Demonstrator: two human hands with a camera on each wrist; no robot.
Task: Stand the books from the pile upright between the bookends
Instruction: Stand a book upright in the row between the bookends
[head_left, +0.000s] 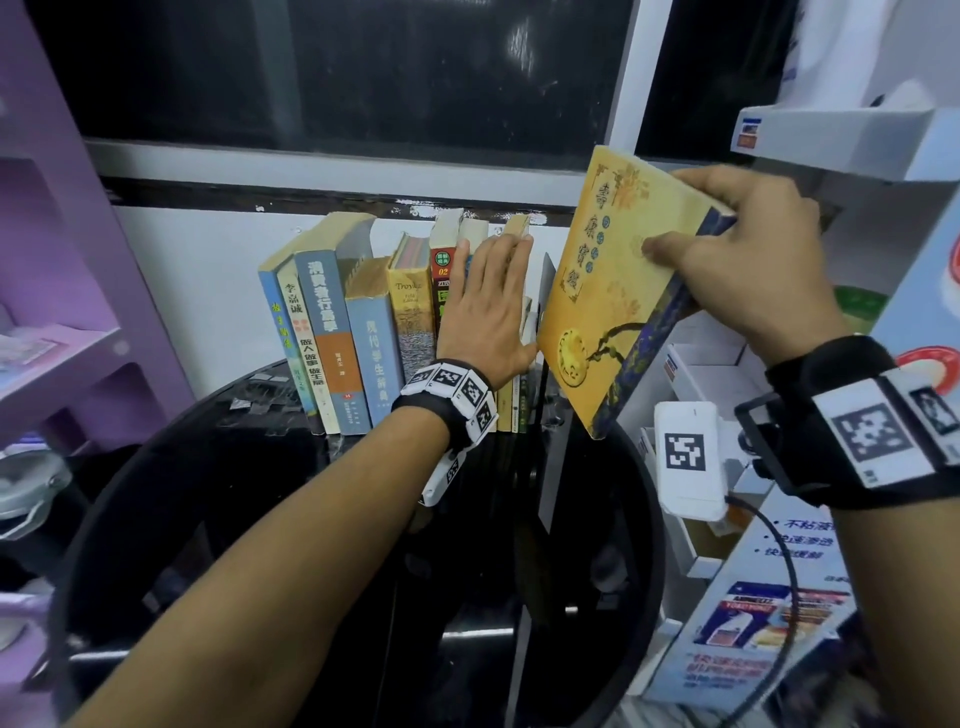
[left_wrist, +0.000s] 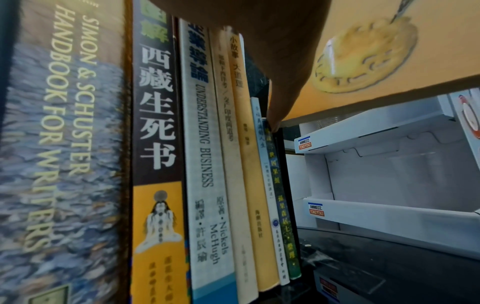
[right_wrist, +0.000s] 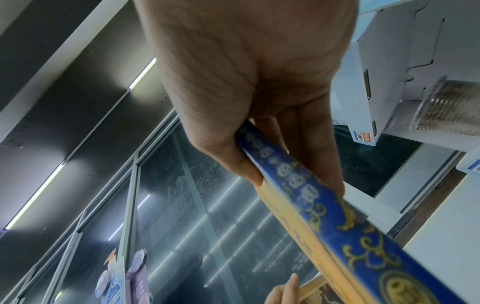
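- Books (head_left: 363, 332) stand upright in a row on the dark glass counter (head_left: 260, 493), spines facing out; those at the far end from the fingers lean a little.
- Left hand (head_left: 483, 317) lies flat against the near end of the row, its fingers (head_left: 511, 254) straight and reaching to the top edges of the books, holding nothing.
- In the left wrist view the thumb tip (left_wrist: 275, 121) touches the top of the thin green spine (left_wrist: 284, 203), the last in the row, with a dark bookend (head_left: 545, 291) just beyond it.
- Yellow book (head_left: 618, 291) with a blue patterned spine is held tilted in the air, just beside the left hand's thumb and above the counter, its lower corner nearest the bookend.
- Right hand (head_left: 748, 260) grips this book at its upper spine end: the thumb presses the yellow cover, the other fingers (right_wrist: 317, 156) wrap round the back.
- White cardboard display shelves (left_wrist: 376, 144) stand past the right hand, on the side away from the row.
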